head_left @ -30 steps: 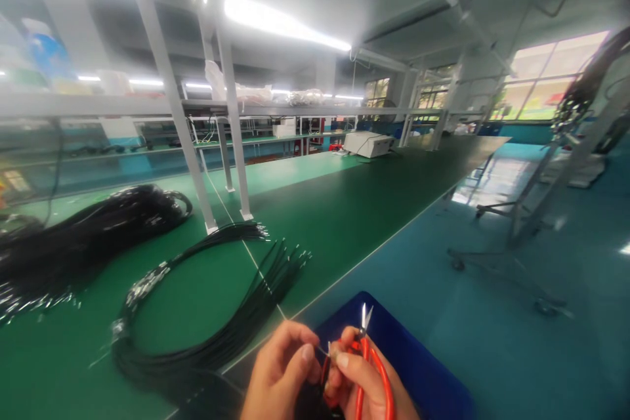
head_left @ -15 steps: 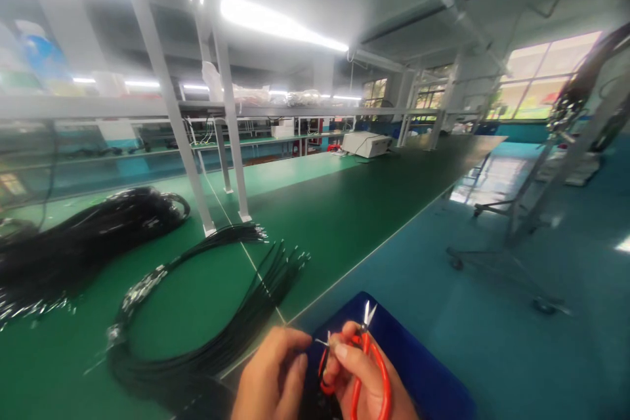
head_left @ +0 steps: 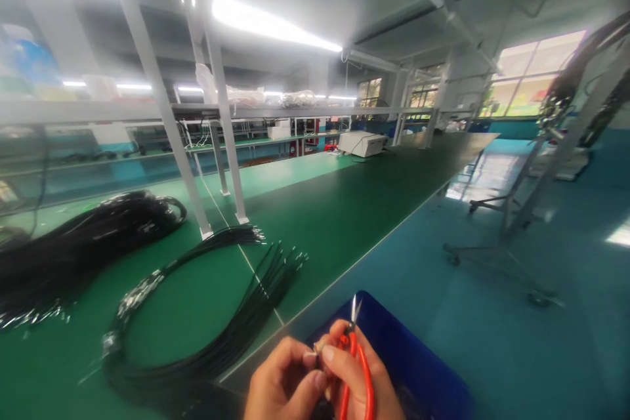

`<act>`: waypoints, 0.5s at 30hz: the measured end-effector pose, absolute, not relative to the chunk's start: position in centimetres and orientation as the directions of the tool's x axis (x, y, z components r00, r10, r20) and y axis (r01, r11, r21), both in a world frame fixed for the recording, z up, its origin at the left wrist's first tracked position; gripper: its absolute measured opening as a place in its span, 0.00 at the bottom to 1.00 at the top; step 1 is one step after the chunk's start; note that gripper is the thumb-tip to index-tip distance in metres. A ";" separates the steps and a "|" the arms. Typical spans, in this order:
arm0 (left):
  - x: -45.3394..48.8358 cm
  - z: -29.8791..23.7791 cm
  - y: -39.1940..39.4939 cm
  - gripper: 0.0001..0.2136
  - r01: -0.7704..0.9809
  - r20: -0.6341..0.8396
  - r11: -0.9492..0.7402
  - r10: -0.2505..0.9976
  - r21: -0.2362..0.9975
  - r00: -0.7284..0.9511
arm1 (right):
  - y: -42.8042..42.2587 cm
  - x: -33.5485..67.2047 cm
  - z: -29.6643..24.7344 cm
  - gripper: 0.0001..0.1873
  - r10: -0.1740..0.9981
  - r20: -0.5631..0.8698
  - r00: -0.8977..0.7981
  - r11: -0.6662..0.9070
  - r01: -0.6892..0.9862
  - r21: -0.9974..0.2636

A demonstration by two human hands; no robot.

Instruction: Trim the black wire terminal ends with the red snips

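Compared w/ 0.5 s earlier, both hands are seen shifted slightly left in the head view, and the left thumb and forefinger are now brought up against the right-hand fingertips; the snip blades are now seen nearly closed, where a wider V was shown before.

Left hand (head_left: pixel 283 384): grip is pinched together on a thin wire end (head_left: pixel 311 355), at the bottom edge of the view. Only a short pale tip of the wire is seen; the rest is hidden by the fingers.

Right hand (head_left: pixel 361 387): grip is clamped on the red-handled snips (head_left: pixel 355 357), w/ blades pointed up and away. The forefinger is laid beside the pivot. Contact between blades and wire cannot be told.

Both hands are held above a blue tray (head_left: pixel 413 354), which is positioned just off the front edge of the green table (head_left: pixel 344 216).

On the table, left of the hands, a looped bundle of black wires (head_left: pixel 207 315) is laid, w/ stripped ends fanned out toward the centre. A larger black wire heap (head_left: pixel 83 243) is laid further left, well apart. A white box (head_left: pixel 361 143) is placed far down the table.
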State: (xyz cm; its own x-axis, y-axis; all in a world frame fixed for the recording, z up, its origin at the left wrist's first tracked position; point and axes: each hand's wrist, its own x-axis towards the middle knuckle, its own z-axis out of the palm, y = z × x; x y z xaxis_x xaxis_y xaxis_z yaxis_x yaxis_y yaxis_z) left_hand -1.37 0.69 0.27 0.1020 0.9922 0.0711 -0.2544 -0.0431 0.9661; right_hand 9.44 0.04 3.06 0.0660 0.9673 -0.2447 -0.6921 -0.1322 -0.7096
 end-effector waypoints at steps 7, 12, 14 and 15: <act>-1.6 2.2 0.5 0.20 -0.245 -0.035 0.054 0.996 0.968 0.082 | 0.1 9.5 4.0 0.17 0.978 -0.137 0.154 -0.029 -0.555 -0.831; -1.5 2.5 0.3 0.20 -0.246 -0.048 0.065 0.996 0.967 0.075 | -0.1 9.3 4.2 0.16 0.978 -0.147 0.146 -0.032 -0.591 -0.806; -1.6 2.6 0.3 0.21 -0.245 -0.056 0.075 0.995 0.967 0.083 | -0.2 9.5 4.0 0.13 0.974 -0.106 0.201 0.012 -0.508 -0.861; -1.7 2.6 0.3 0.21 -0.241 -0.059 0.078 0.995 0.967 0.086 | -0.3 9.7 3.9 0.12 0.968 -0.063 0.245 0.051 -0.435 -0.899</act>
State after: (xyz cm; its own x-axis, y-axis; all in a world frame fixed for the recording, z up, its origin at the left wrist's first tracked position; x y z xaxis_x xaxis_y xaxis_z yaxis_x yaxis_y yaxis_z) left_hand -1.69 0.31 2.60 0.0857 0.9946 -0.0586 -0.2413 0.0778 0.9673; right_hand 9.68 -0.28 3.87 0.2446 0.9676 -0.0635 -0.4346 0.0509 -0.8992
